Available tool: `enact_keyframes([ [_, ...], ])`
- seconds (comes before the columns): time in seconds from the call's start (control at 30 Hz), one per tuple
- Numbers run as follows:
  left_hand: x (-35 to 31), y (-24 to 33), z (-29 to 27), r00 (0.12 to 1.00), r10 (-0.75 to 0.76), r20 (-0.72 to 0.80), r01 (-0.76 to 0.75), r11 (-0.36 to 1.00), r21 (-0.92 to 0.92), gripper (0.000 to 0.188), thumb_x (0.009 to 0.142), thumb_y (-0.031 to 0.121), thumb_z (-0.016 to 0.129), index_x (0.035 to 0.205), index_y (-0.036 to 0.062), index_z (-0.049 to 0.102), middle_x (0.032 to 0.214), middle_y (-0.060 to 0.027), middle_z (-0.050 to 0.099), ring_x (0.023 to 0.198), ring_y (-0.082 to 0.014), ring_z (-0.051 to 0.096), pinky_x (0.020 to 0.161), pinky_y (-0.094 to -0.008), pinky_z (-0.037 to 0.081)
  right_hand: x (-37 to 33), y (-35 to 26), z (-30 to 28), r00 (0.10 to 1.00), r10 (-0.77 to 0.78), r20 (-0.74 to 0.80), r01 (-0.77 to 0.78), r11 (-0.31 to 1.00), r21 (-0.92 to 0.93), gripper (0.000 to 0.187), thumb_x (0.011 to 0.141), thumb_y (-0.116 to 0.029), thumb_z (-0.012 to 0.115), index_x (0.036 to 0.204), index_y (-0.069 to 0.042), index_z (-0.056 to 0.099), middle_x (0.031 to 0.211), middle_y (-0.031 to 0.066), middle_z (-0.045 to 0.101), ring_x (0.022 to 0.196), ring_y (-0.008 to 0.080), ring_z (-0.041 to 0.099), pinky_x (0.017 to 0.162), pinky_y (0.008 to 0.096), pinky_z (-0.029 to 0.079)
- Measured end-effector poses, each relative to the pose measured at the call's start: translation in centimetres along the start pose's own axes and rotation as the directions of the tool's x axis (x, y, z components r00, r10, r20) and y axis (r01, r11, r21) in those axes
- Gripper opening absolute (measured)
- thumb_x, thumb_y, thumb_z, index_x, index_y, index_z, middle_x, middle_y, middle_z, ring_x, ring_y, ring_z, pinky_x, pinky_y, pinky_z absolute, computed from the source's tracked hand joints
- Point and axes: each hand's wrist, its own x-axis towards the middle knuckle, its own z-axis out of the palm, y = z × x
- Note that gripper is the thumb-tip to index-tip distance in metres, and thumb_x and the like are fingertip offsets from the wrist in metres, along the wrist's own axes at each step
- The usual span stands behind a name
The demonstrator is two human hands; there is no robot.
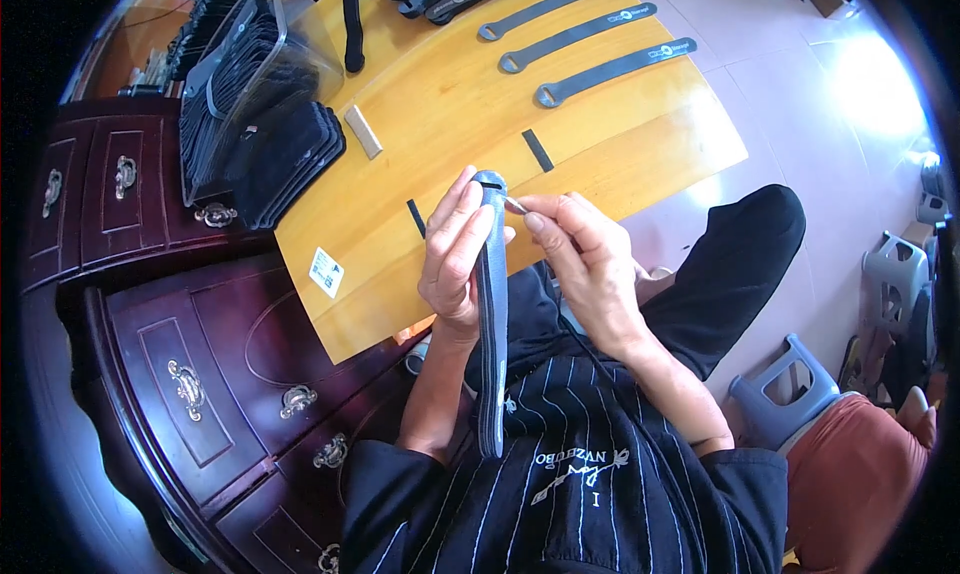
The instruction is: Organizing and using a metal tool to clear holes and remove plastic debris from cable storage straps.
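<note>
My left hand (458,249) is wrapped round a bundle of long grey-black straps (493,304), which hangs down in front of my shirt. At the top, the straps have a rounded head with a dark slot in it. My right hand (590,259) pinches a small, thin, silvery piece (514,205), its tip against the strap just below the slot. Most of that piece is hidden by my fingers, so I cannot tell its kind. Both hands are above the near edge of the yellow wooden table (440,124).
Three slotted straps (615,73) lie side by side at the far right of the table. Two short black strips (538,150) and a tan block (363,132) are nearer. A clear bin (290,34) of black straps stands left, above dark drawers (185,384). Plastic stools (785,384) stand right.
</note>
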Motion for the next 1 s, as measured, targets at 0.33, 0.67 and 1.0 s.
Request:
enact_keyframes([
  [0.33,-0.5,0.5,0.5,0.999,0.011,0.046,-0.010,1.000,-0.027,0.034,0.078,-0.005,0.070,0.109,-0.0003,0.058,0.113,-0.0210,0.062,0.111,-0.0438,0.058,0.092,-0.0449,0.053,0.8,0.6,-0.7,0.972,0.200,0.120,-0.227,0.932,0.283,0.018,0.091,-0.012,0.061,0.109,-0.007,0.064,0.082,0.0114,0.060,0.071,0.0242,0.061,0.062,0.0312,0.046],
  [0.67,-0.2,1.8,0.7,0.659,-0.711,0.246,0.501,0.170,-0.848,0.029,0.096,0.011,0.054,0.123,0.0005,0.047,0.124,-0.0204,0.055,0.115,-0.0333,0.057,0.100,-0.0416,0.045,2.0,-1.3,-2.9,0.971,-0.188,0.146,0.214,0.958,-0.191,0.015,0.088,-0.016,0.062,0.102,-0.009,0.064,0.085,0.0098,0.063,0.076,0.0293,0.066,0.064,0.0356,0.052],
  [1.0,1.5,3.8,0.8,0.649,-0.706,0.285,0.628,0.284,-0.725,0.024,0.086,0.001,0.068,0.107,-0.0058,0.057,0.092,-0.0111,0.065,0.080,-0.0167,0.065,0.072,-0.0253,0.054,0.4,-3.3,-4.2,0.981,-0.128,0.147,0.162,0.955,-0.250,0.016,0.087,-0.014,0.064,0.102,-0.010,0.064,0.083,0.0075,0.063,0.073,0.0266,0.066,0.062,0.0330,0.051],
])
